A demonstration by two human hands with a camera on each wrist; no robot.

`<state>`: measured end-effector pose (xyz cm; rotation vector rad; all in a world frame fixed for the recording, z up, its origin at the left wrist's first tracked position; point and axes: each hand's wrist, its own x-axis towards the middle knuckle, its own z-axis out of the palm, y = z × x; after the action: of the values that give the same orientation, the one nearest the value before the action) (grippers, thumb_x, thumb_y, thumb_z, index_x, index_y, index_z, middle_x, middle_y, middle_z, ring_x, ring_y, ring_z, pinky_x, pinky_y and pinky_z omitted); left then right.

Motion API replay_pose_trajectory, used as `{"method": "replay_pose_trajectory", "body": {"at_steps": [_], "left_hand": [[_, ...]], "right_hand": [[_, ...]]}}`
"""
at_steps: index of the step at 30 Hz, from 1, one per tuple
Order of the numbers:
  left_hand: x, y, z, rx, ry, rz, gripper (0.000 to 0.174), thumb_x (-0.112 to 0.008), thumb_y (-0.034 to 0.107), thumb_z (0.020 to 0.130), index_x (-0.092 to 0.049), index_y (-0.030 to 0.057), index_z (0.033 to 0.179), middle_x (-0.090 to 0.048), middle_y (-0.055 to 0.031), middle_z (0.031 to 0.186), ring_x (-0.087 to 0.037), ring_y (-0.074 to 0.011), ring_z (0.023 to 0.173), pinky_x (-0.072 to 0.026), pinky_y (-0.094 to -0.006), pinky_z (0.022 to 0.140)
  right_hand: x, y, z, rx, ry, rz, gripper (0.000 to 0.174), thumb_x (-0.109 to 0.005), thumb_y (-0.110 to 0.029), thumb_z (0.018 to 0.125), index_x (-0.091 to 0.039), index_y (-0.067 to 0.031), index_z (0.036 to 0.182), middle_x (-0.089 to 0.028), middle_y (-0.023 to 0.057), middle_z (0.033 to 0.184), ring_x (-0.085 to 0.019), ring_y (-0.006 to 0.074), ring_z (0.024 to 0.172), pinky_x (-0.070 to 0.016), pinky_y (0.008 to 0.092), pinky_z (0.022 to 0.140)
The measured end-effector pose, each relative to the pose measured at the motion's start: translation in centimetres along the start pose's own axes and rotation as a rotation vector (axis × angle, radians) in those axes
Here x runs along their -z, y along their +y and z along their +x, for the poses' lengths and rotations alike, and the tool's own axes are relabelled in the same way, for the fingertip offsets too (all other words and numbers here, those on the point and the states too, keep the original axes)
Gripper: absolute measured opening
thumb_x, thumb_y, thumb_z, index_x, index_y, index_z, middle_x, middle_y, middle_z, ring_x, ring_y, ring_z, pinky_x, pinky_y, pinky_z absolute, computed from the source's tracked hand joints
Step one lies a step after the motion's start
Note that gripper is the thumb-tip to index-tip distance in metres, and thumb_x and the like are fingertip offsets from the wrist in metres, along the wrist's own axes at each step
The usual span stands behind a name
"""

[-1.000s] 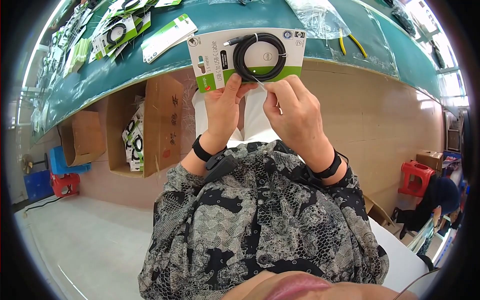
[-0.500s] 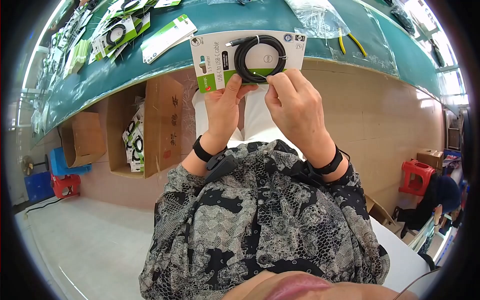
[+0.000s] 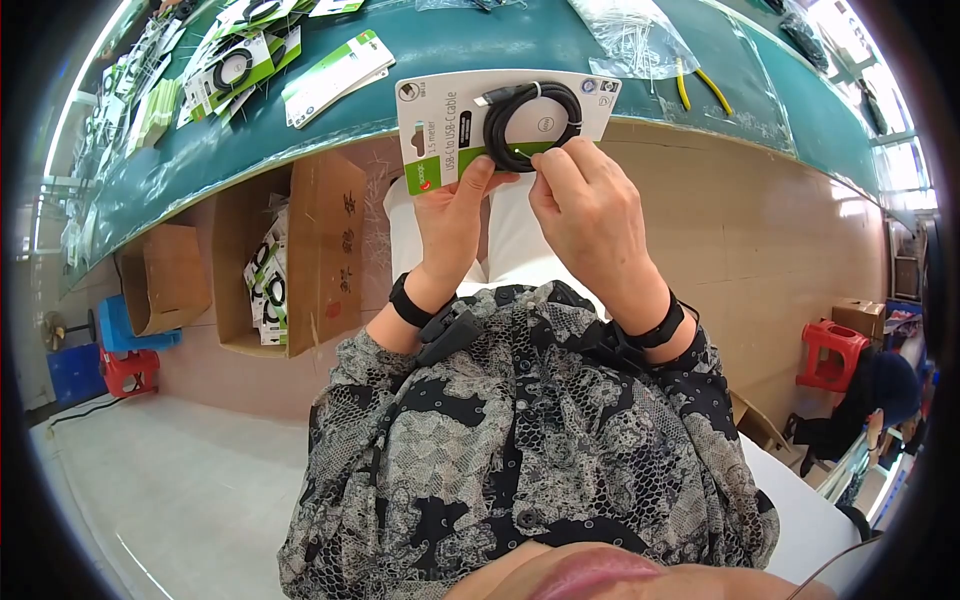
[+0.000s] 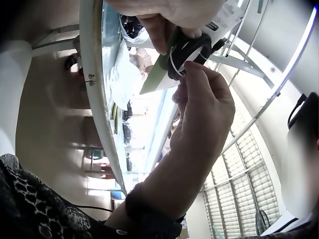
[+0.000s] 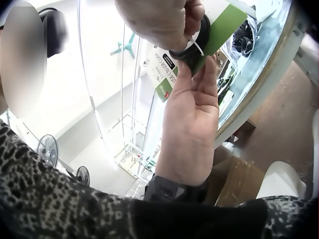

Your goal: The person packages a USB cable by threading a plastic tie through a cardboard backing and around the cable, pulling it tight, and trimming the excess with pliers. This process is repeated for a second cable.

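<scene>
A white and green card (image 3: 433, 135) bears a coiled black cable (image 3: 493, 124) and stands tilted above the table's front edge. My left hand (image 3: 452, 222) grips the card's lower edge, thumb in front beside the coil and fingers behind. My right hand (image 3: 598, 215) pinches a thin white tie at the coil's lower right. In the right wrist view the white tie (image 5: 197, 46) loops over the black coil, between my right hand (image 5: 158, 22) and my left hand (image 5: 190, 127). Another white tie crosses the coil's top.
On the green table (image 3: 450, 38) lie a stack of cards (image 3: 335, 80), a pile of carded cables (image 3: 232, 68), a bag of white ties (image 3: 632, 38) and yellow-handled pliers (image 3: 708, 90). A cardboard box (image 3: 325, 250) with carded cables stands below left. Red stools flank the area.
The card, with my left hand, has shifted slightly right and down and tilted a little. My right fingers have moved in close to the coil, and less of the white tie shows.
</scene>
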<state>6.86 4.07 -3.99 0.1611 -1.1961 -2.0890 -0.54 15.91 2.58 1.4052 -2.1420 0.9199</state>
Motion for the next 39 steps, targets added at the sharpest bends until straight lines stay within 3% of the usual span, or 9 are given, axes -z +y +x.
{"method": "replay_pose_trajectory", "body": {"at_steps": [5, 10, 13, 17, 20, 24, 27, 31, 39], "left_hand": [[0.2, -0.6, -0.4, -0.094, -0.024, 0.173, 0.022, -0.054, 0.007, 0.093, -0.056, 0.0003, 0.113, -0.062, -0.0081, 0.102, -0.063, -0.0167, 0.088, -0.0561, -0.0326, 0.077], [1.1, -0.3, -0.1, 0.165, 0.07, -0.035, 0.022, -0.052, 0.009, 0.094, -0.055, 0.0005, 0.114, -0.063, -0.0086, 0.101, -0.064, -0.0188, 0.087, -0.056, -0.0316, 0.077], [0.9, 1.0, -0.1, 0.229, 0.103, -0.207, 0.022, -0.051, 0.01, 0.095, -0.055, 0.0006, 0.115, -0.063, -0.009, 0.102, -0.064, -0.0197, 0.087, -0.056, -0.0313, 0.076], [-0.3, 1.7, -0.5, 0.279, 0.05, -0.246, 0.023, -0.049, 0.011, 0.096, -0.054, 0.0014, 0.116, -0.063, -0.009, 0.103, -0.065, -0.0201, 0.088, -0.0561, -0.0319, 0.076], [-0.6, 1.4, -0.9, 0.265, -0.048, -0.149, 0.023, -0.048, 0.012, 0.096, -0.054, 0.0019, 0.116, -0.063, -0.0081, 0.105, -0.065, -0.019, 0.089, -0.0563, -0.0321, 0.076], [-0.5, 1.2, -1.3, 0.283, 0.019, -0.066, 0.024, -0.048, 0.013, 0.097, -0.054, 0.0011, 0.116, -0.063, -0.0082, 0.105, -0.065, -0.019, 0.089, -0.0564, -0.0324, 0.077], [-0.6, 1.6, -1.5, 0.25, 0.005, -0.09, 0.024, -0.048, 0.014, 0.097, -0.054, 0.0008, 0.116, -0.062, -0.0084, 0.105, -0.064, -0.0189, 0.09, -0.0564, -0.0326, 0.077], [-1.1, 3.2, -0.5, 0.199, -0.029, -0.04, 0.024, -0.048, 0.014, 0.097, -0.054, 0.001, 0.116, -0.062, -0.0084, 0.105, -0.064, -0.0189, 0.091, -0.0564, -0.0331, 0.078], [-1.4, 2.1, -1.1, 0.282, -0.023, -0.041, 0.024, -0.047, 0.015, 0.097, -0.054, 0.0012, 0.116, -0.063, -0.0085, 0.104, -0.065, -0.0191, 0.09, -0.0562, -0.0339, 0.079]], "right_hand": [[-1.1, 0.4, 0.2, -0.094, -0.049, 0.056, 0.01, -0.062, 0.001, 0.076, -0.057, -0.0031, 0.082, -0.053, 0.0118, 0.076, -0.055, 0.0298, 0.064, -0.0471, 0.0356, 0.058], [0.1, 1.8, 0.0, -0.099, -0.06, 0.192, 0.007, -0.06, 0.0, 0.08, -0.055, -0.003, 0.084, -0.057, 0.0088, 0.079, -0.058, 0.0262, 0.065, -0.0477, 0.0354, 0.058], [1.0, 4.1, -1.2, -0.291, 0.1, 0.301, 0.011, -0.06, -0.001, 0.083, -0.055, -0.0029, 0.092, -0.061, 0.0046, 0.085, -0.06, 0.0183, 0.069, -0.049, 0.0329, 0.058], [-2.8, 5.2, -1.9, -0.486, 0.078, 0.857, 0.022, -0.062, -0.001, 0.083, -0.056, -0.0017, 0.104, -0.062, 0.0038, 0.093, -0.059, 0.0124, 0.082, -0.051, 0.0287, 0.065], [-3.7, 3.6, -2.2, -0.723, -0.214, 1.153, 0.037, -0.065, -0.001, 0.081, -0.053, -0.0012, 0.116, -0.061, 0.0074, 0.102, -0.059, 0.0143, 0.092, -0.0507, 0.0279, 0.078], [-6.3, 5.2, -2.8, -0.467, -0.088, 1.042, 0.041, -0.066, -0.001, 0.08, -0.053, -0.0008, 0.119, -0.06, 0.0086, 0.109, -0.058, 0.0171, 0.099, -0.0496, 0.0302, 0.084], [-7.9, 6.3, -3.7, -0.174, 0.191, 0.558, 0.027, -0.062, 0.006, 0.078, -0.058, 0.0013, 0.105, -0.065, 0.0084, 0.088, -0.063, 0.0174, 0.081, -0.0523, 0.0291, 0.07], [-8.4, 8.4, -5.3, -0.288, 0.096, 0.863, 0.029, -0.062, 0.007, 0.078, -0.058, 0.0015, 0.107, -0.065, 0.0101, 0.095, -0.062, 0.0176, 0.085, -0.0525, 0.0307, 0.07], [-6.5, 5.9, -3.9, -0.171, 0.014, 0.721, 0.028, -0.065, -0.003, 0.081, -0.059, -0.0002, 0.108, -0.063, 0.0102, 0.1, -0.061, 0.0199, 0.093, -0.051, 0.0322, 0.079]]}}
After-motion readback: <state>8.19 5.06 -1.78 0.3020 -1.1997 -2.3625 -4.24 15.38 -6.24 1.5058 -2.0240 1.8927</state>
